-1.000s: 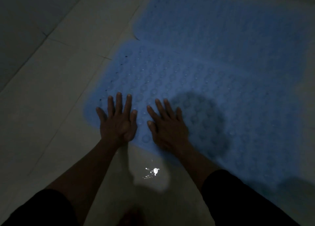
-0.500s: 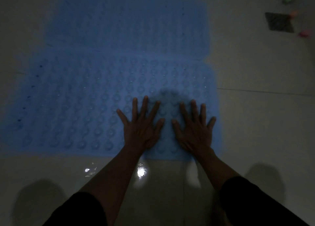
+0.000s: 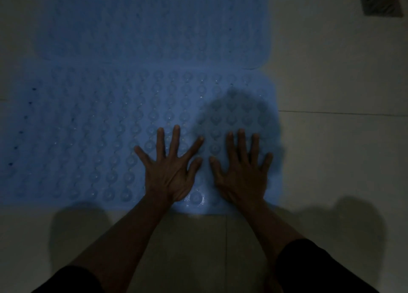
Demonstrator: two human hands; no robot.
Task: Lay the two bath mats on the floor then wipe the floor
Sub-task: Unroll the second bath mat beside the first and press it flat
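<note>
Two blue bath mats lie flat on the pale tiled floor, side by side. The near mat (image 3: 88, 138) has rows of round suction bumps and fills the middle of the view. The far mat (image 3: 154, 23) lies just beyond it, their long edges touching. My left hand (image 3: 172, 171) presses palm down on the near mat's right part, fingers spread. My right hand (image 3: 240, 171) lies flat beside it near the mat's right front corner, fingers apart. Neither hand holds anything. The light is dim.
A dark square floor drain (image 3: 379, 1) sits at the top right. Bare tile floor (image 3: 342, 149) stretches to the right of the mats and in front of them. A wet sheen shows on the mat between my wrists.
Both hands have slid from the near mat's left end to its right end, staying flat on it. The view has followed to the right and the drain has come into sight.
</note>
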